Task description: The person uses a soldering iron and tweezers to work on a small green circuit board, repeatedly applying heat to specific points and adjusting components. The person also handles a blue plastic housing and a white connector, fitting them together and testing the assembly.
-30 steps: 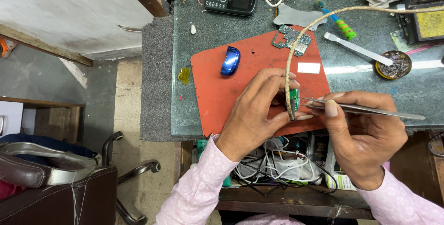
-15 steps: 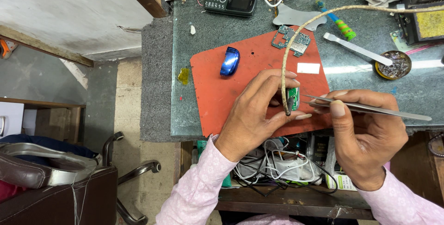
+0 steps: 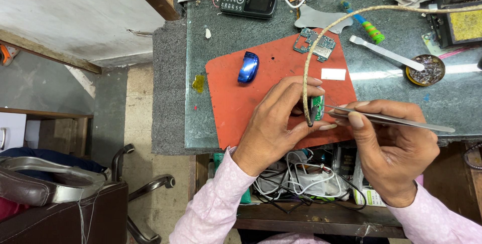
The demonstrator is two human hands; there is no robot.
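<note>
left hand [image 3: 273,126] at centre of frame, fingers curled and closed around a dark tool tip [image 3: 311,116] from which a frayed braided cord [image 3: 321,35] arcs up and away to the upper right edge; grip low near the tip, seemingly for fine control. same hand also bracing a small green circuit board [image 3: 318,107] against the red work mat [image 3: 236,98], apparently to stop it sliding. right hand [image 3: 396,148] at lower right of centre, thumb and forefinger pinched shut on steel tweezers [image 3: 391,120], tips aimed left at the green board and meeting it beside the tool tip; long handle trailing off to the right. exact contact point between tweezers and board too small to tell.

mat lying on a dark stone bench top [image 3: 221,28]. blue oval shell [image 3: 248,67] on the mat's upper left, well apart from the hands. second, larger circuit board [image 3: 315,44] at the mat's top edge, partly crossed by the cord. white rectangular label [image 3: 333,74] on the mat just above the left fingers. flat metal spatula [image 3: 384,52] and round tin of dark paste [image 3: 425,70] at right of frame, within easy reach of the right hand. black keypad phone [image 3: 248,2] at top centre. tangle of cables [image 3: 301,181] on the shelf under the bench, below both wrists.
</note>
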